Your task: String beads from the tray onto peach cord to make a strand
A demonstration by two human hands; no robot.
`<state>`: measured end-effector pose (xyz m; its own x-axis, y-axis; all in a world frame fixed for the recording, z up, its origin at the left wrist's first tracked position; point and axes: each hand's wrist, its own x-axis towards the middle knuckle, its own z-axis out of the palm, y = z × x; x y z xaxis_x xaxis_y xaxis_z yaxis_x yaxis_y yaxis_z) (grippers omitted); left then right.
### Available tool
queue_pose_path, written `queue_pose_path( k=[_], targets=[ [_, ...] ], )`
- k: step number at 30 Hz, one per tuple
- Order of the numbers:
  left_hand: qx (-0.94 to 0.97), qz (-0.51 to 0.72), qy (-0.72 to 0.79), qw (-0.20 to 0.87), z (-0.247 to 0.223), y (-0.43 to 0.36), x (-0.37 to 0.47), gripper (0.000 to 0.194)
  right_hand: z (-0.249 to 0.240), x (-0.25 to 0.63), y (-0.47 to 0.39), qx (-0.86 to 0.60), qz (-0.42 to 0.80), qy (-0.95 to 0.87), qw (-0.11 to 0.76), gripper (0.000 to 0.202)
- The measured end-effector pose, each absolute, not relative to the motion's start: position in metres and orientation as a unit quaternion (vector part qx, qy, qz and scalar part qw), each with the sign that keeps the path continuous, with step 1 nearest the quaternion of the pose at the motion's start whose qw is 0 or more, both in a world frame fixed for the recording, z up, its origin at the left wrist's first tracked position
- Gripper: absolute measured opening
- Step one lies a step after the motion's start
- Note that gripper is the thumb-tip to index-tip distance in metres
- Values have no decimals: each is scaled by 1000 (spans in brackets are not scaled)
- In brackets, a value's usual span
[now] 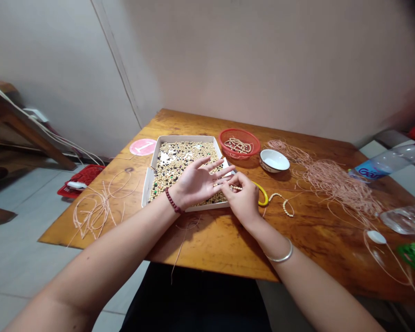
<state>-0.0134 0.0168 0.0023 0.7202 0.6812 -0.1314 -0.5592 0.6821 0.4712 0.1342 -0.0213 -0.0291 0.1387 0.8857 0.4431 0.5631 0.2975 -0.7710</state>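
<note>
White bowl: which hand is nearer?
Right. The right hand lies just below-left of the white bowl, by the yellow scissors handle; the left hand is farther left, over the bead tray.

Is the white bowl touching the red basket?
Apart. The head view shows bare wooden table between the white bowl and the red basket.

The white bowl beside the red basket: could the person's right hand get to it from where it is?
Probably yes. The white bowl sits just beyond the right hand on bare wooden table; only the yellow ring and a short bead strand lie nearby, off to the side.
</note>
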Motion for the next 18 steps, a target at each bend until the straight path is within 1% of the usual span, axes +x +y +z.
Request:
queue_pose_path(
  k=[7, 14, 18],
  targets=[
    [198, 342, 142, 908, 2, 17, -14, 34, -29, 135, -22, -563, 162, -640, 498, 19],
    [207, 342, 149, 904, 3, 16, -13, 40, -28, 135, -22, -570, 155, -644, 487, 20],
    [201, 339, 144, 908, 2, 17, -14, 38, -29, 134, -22, -569, 155, -641, 491, 20]
  ],
)
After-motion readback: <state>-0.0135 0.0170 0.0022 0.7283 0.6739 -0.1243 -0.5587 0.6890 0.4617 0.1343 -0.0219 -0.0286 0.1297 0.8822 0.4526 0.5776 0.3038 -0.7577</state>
